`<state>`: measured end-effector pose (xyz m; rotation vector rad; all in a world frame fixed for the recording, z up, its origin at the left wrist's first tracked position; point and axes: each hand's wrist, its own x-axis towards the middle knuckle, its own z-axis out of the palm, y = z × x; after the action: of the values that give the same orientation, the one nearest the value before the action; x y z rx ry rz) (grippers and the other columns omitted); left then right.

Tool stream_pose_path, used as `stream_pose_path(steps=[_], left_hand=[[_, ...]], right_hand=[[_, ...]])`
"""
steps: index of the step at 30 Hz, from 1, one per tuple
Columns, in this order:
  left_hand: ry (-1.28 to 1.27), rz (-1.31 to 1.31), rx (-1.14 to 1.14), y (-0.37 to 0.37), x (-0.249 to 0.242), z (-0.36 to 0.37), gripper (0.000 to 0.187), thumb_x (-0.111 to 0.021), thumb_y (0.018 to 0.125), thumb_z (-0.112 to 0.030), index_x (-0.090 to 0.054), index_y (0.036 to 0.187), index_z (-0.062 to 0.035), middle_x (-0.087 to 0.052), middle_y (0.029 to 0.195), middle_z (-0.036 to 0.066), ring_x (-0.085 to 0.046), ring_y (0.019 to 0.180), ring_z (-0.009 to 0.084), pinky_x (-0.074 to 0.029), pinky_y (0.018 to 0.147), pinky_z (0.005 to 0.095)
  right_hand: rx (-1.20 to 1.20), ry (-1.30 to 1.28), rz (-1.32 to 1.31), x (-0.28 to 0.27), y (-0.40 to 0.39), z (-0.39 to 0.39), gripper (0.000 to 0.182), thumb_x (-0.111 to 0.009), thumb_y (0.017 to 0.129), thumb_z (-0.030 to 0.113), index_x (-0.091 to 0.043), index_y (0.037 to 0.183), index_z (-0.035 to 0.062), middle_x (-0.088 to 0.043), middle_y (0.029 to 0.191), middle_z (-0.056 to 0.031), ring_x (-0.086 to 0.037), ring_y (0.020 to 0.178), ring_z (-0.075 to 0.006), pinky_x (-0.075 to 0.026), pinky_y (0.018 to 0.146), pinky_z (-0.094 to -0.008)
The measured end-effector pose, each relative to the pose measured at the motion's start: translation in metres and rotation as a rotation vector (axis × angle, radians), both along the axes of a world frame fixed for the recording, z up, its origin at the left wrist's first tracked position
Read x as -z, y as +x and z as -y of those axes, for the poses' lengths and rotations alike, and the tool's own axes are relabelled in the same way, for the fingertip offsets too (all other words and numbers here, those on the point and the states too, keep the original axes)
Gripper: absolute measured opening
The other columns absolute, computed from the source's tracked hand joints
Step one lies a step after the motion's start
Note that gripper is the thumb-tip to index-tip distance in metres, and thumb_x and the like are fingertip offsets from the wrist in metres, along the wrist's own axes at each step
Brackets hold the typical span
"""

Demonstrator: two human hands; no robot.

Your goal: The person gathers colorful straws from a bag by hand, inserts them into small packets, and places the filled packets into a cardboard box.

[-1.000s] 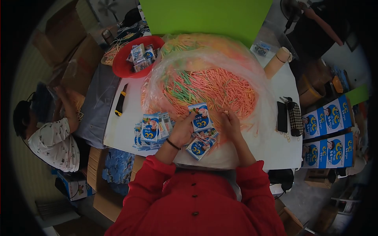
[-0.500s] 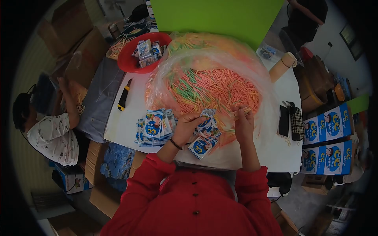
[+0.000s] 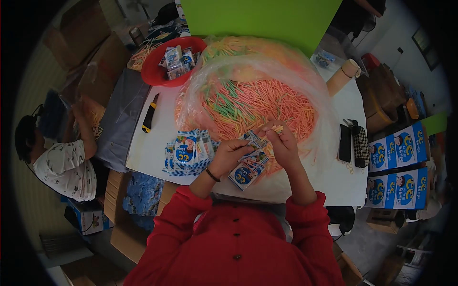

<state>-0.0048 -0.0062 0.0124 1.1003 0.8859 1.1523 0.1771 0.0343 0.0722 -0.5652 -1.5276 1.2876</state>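
My left hand (image 3: 232,155) is closed on the edge of a small blue-and-white printed packet (image 3: 256,141). My right hand (image 3: 283,146) pinches a little bunch of thin pastel sticks (image 3: 277,128) close to that packet's upper end. Just below lies another packet (image 3: 246,173), flat on the table with a few sticks around it. Beyond both hands, a large clear plastic bag (image 3: 191,95) gapes open, full of loose pink, orange and green sticks (image 3: 274,97). Left of my left hand is a heap of similar packets (image 3: 185,148).
A red bowl (image 3: 151,71) of wrapped packs and a yellow-black utility knife (image 3: 150,114) are on the table's left. A phone (image 3: 344,144), a checked pouch (image 3: 359,145) and a cardboard tube (image 3: 342,79) are at the right. Another person (image 3: 64,162) sits at the left.
My right hand has moved left and slightly up with its sticks, nearer the packet. My left hand keeps its hold on the packet and has shifted only slightly.
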Motion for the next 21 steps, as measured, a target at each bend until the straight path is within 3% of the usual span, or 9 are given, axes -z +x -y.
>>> stream_pose_path(steps=[2, 4, 5, 8, 11, 13, 17, 20, 21], left_hand=[[0.052, -0.027, 0.014, 0.000, 0.001, 0.000, 0.021, -0.064, 0.089, -0.003, -0.067, 0.109, 0.0038, -0.071, 0.094, 0.003, -0.064, 0.084, 0.0066, -0.052, 0.073, 0.0211], [0.047, -0.011, 0.024, 0.000, 0.000, 0.001, 0.022, -0.064, 0.089, -0.003, -0.067, 0.109, 0.0035, -0.071, 0.095, 0.004, -0.064, 0.085, 0.0068, -0.052, 0.074, 0.0213], [0.044, 0.005, 0.034, 0.001, -0.001, 0.002, 0.022, -0.064, 0.089, -0.003, -0.067, 0.110, 0.0032, -0.071, 0.095, 0.004, -0.064, 0.085, 0.0069, -0.052, 0.075, 0.0215], [0.007, 0.098, 0.050, 0.002, -0.006, 0.003, 0.023, -0.064, 0.090, -0.003, -0.066, 0.112, 0.0025, -0.070, 0.096, 0.004, -0.063, 0.087, 0.0075, -0.052, 0.077, 0.0217], [0.045, 0.055, 0.020, 0.004, -0.002, 0.002, 0.023, -0.062, 0.090, -0.002, -0.066, 0.113, 0.0016, -0.070, 0.099, 0.004, -0.063, 0.091, 0.0074, -0.052, 0.080, 0.0219], [0.047, 0.093, 0.025, 0.008, 0.008, 0.000, 0.025, -0.061, 0.091, -0.002, -0.065, 0.116, 0.0009, -0.069, 0.102, 0.004, -0.062, 0.092, 0.0075, -0.051, 0.082, 0.0222], [-0.060, 0.221, 0.058, 0.011, 0.008, 0.000, 0.030, -0.059, 0.092, 0.000, -0.061, 0.123, -0.0006, -0.067, 0.107, 0.003, -0.061, 0.098, 0.0082, -0.051, 0.085, 0.0231], [-0.017, 0.247, 0.084, 0.008, -0.005, 0.000, 0.036, -0.058, 0.093, 0.000, -0.056, 0.128, -0.0009, -0.064, 0.112, 0.004, -0.060, 0.100, 0.0094, -0.051, 0.086, 0.0243], [-0.017, 0.240, 0.067, 0.008, -0.005, 0.001, 0.036, -0.058, 0.093, 0.000, -0.056, 0.128, -0.0009, -0.064, 0.112, 0.004, -0.060, 0.100, 0.0094, -0.051, 0.086, 0.0243]], right_hand=[[-0.025, -0.015, 0.029, 0.005, 0.000, -0.001, 0.010, -0.047, 0.097, 0.008, -0.051, 0.106, 0.0072, -0.063, 0.092, -0.0046, -0.064, 0.096, -0.0194, -0.021, 0.115, -0.0454], [-0.035, 0.104, 0.083, 0.010, 0.000, -0.002, 0.010, -0.046, 0.098, 0.008, -0.055, 0.100, 0.0038, -0.065, 0.103, -0.0066, -0.060, 0.095, -0.0153, -0.035, 0.105, -0.0379], [-0.035, 0.102, 0.083, 0.014, 0.002, -0.003, 0.010, -0.046, 0.098, 0.008, -0.055, 0.100, 0.0038, -0.065, 0.103, -0.0066, -0.060, 0.095, -0.0153, -0.035, 0.105, -0.0379], [-0.033, -0.051, 0.082, 0.020, 0.005, 0.000, 0.013, -0.046, 0.098, 0.011, -0.057, 0.099, 0.0046, -0.066, 0.105, -0.0045, -0.058, 0.107, -0.0183, -0.023, 0.112, -0.0408], [-0.167, -0.261, 0.032, 0.021, 0.006, 0.003, 0.022, -0.042, 0.101, 0.014, -0.052, 0.118, 0.0056, -0.059, 0.125, -0.0117, -0.051, 0.123, -0.0229, -0.021, 0.113, -0.0436], [-0.190, 0.148, 0.408, 0.025, 0.007, -0.003, 0.029, -0.045, 0.099, 0.019, -0.052, 0.125, 0.0056, -0.051, 0.137, -0.0090, -0.041, 0.132, -0.0244, -0.019, 0.114, -0.0430], [-0.079, 0.233, 0.600, 0.004, 0.009, 0.009, 0.034, -0.056, 0.094, 0.025, -0.055, 0.123, 0.0070, -0.052, 0.137, -0.0074, -0.034, 0.138, -0.0245, -0.019, 0.114, -0.0423], [0.191, 0.286, 0.498, 0.003, 0.013, 0.012, 0.037, -0.068, 0.084, 0.021, -0.059, 0.118, 0.0074, -0.060, 0.124, -0.0077, -0.042, 0.131, -0.0249, -0.024, 0.111, -0.0406], [0.262, 0.337, 0.589, 0.010, 0.020, 0.008, 0.039, -0.073, 0.079, 0.020, -0.060, 0.113, 0.0073, -0.062, 0.114, -0.0064, -0.049, 0.119, -0.0249, -0.030, 0.105, -0.0404]])
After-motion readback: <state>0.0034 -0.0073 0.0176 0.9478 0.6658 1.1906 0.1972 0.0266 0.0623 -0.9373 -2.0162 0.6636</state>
